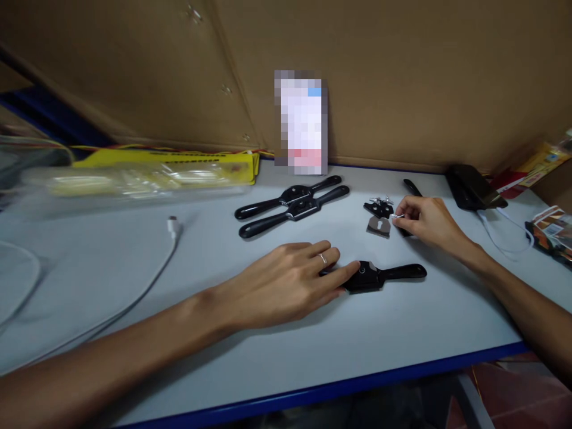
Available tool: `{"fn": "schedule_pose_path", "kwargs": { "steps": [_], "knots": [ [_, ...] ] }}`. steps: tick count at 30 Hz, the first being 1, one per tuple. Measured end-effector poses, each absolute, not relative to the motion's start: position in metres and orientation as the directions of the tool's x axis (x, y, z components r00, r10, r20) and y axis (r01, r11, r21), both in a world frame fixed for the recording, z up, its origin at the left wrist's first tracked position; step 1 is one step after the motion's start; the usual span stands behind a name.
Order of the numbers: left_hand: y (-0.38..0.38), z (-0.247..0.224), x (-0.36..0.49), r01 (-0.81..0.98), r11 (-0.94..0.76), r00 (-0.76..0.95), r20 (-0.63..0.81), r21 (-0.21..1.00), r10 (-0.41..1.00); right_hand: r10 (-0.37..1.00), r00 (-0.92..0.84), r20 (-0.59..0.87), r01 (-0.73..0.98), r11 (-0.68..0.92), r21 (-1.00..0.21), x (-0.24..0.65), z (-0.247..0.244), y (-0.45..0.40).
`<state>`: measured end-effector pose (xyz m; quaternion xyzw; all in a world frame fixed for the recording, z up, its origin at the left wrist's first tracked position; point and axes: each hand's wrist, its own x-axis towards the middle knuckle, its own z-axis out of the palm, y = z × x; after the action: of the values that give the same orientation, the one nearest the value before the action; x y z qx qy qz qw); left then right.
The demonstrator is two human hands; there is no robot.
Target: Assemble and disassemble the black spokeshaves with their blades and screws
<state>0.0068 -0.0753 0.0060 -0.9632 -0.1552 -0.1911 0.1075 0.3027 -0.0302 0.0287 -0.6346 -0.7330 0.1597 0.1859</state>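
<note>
My left hand (299, 280), with a ring on one finger, is closed round the left part of a black two-handled tool (367, 277) lying on the table. At the right, my right hand (424, 220) pinches a small whitish metal piece (397, 218). Just left of those fingertips lie a grey metal blade (379, 226), a black plate (379, 208) and small screws (382, 199). Another black handle (412, 187) shows behind my right hand, which partly hides it. Two more black two-handled tools (263, 223) rest side by side at the middle back.
A blurred upright screen (304, 125) leans on the cardboard wall (379, 77). Plastic-wrapped items (147, 182) and a white cable (172, 226) are at the left. At the right are a black device (476, 187) with a cable and packaging (554, 229). The table's blue edge (313, 393) runs along the front.
</note>
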Motion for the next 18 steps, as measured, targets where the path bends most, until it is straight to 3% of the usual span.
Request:
{"fn": "schedule_pose_path", "kwargs": {
  "steps": [4, 8, 18],
  "knots": [
    [-0.076, 0.006, 0.007, 0.341, -0.932, 0.876, 0.399, -0.119, 0.27, 0.983, -0.124, 0.137, 0.787, 0.181, -0.589, 0.3, 0.034, -0.035],
    [-0.075, 0.003, 0.007, 0.352, -0.932, 0.866, 0.41, -0.091, 0.287, 0.973, -0.201, 0.111, 0.653, 0.217, -0.725, 0.291, 0.042, -0.048],
    [-0.075, 0.005, 0.006, 0.339, -0.93, 0.877, 0.404, -0.142, 0.258, 0.943, -0.332, 0.031, 0.543, 0.218, -0.811, 0.275, 0.04, -0.067]
  ]
}}
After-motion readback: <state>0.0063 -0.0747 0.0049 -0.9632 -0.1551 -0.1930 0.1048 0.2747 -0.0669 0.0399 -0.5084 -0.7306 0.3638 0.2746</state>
